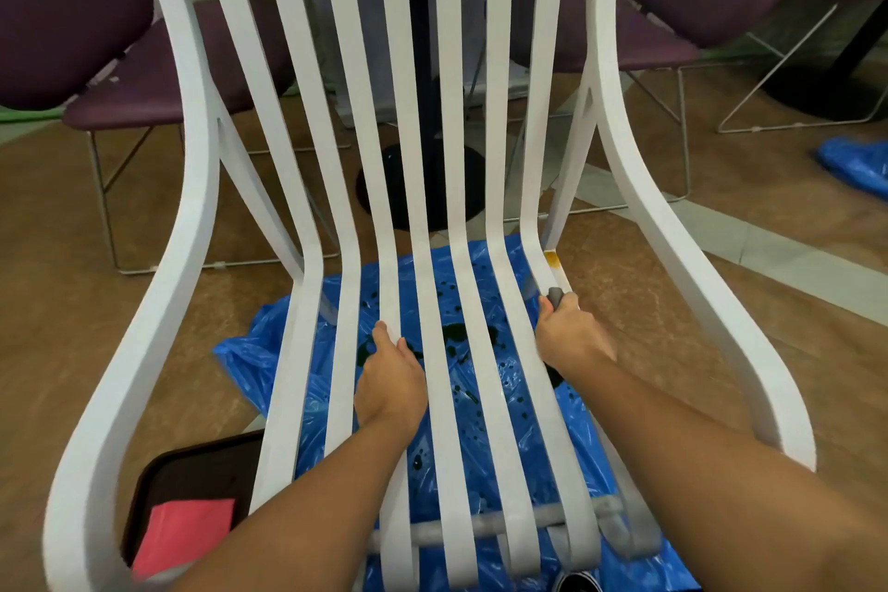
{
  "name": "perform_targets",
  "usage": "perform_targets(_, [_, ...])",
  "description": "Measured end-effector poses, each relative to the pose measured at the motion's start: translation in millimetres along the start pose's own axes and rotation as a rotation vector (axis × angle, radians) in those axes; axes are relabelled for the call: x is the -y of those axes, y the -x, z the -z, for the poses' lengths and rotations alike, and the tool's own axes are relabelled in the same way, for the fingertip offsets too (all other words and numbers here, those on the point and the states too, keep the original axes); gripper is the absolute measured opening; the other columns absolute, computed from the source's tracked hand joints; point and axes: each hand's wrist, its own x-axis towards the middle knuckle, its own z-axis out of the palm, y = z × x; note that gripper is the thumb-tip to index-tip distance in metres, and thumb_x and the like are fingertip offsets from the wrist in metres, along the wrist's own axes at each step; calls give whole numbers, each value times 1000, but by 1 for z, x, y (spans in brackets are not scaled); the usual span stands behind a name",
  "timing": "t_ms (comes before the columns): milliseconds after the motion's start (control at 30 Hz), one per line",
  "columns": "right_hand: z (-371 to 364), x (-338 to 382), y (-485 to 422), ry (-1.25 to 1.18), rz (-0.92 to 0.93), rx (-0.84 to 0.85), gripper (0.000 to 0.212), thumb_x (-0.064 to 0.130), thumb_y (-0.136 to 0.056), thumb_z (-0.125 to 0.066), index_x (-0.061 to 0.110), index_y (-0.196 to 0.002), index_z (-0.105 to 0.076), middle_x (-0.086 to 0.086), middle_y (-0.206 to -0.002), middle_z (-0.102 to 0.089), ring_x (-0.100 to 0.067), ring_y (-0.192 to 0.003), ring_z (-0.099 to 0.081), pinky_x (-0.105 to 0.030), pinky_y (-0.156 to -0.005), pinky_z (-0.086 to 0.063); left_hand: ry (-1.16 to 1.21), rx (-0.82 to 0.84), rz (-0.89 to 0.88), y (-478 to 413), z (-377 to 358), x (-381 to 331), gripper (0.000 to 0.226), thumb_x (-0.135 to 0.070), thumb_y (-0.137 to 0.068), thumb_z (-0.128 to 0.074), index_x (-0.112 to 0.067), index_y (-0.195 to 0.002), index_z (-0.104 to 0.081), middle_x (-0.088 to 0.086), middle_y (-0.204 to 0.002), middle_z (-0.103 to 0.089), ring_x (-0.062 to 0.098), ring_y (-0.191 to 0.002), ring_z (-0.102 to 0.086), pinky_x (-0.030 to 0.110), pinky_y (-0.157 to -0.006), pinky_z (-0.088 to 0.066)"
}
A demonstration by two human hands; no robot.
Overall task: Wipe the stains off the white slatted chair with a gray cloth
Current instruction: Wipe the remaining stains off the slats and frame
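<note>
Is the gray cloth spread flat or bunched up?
Bunched: the gray cloth shows only as a small wad above the right hand, on the rightmost slat just short of the yellow stain.

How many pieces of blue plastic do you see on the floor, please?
2: one sheet spread under the chair, one crumpled piece at the right edge. More may be hidden.

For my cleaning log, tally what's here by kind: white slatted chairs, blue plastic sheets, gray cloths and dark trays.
white slatted chair: 1
blue plastic sheets: 2
gray cloth: 1
dark tray: 1
Total: 5
</note>
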Motion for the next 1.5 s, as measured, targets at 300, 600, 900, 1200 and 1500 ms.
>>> perform_targets(300, [0,-48,75,-68,-13,-10,41,57,-101,-19,23,-106,-42,2,-73,-47,-28,-80,-57,-51,-81,-52,36,33,37,5,3,-4,46,-37,-108,-31,-22,-152,-28,14,-101,-64,36,-94,-63,48,-80,-54])
perform_targets(600, [1,-81,131,-39,17,-58,35,56,-102,-19,26,-99,-36,3,-71,-57,-23,-68,-57,-39,-62,-45,153,71,44,7,9,-2,45,-35,-109,-33,-21,-151,-30,17,-113,-65,37,-103,-63,49,-87,-55])
perform_targets(900, [9,-88,154,-225,-28,6,31,52,-103,-26,25,-97,-40,-3,-73,-61,-19,-63,-59,-31,-47,-37,277,100,31,6,11,2,48,-36,-108,-36,-21,-153,-29,14,-119,-65,32,-103,-64,45,-88,-55])
perform_targets(1200, [-56,-117,229,-630,-166,-383,59,42,-98,-47,3,-141,-45,-7,-117,-55,-27,-104,-57,-42,-89,-47,268,103,31,9,14,1,47,-36,-108,-36,-21,-153,-29,3,-100,-60,24,-89,-58,46,-86,-56])
perform_targets(1500, [-44,-106,210,-519,-149,-405,36,32,-100,-47,7,-127,-52,-3,-102,-52,-24,-88,-53,-34,-74,-39,240,101,24,9,15,2,48,-37,-109,-35,-22,-154,-28,6,-103,-63,29,-95,-63,50,-87,-57])
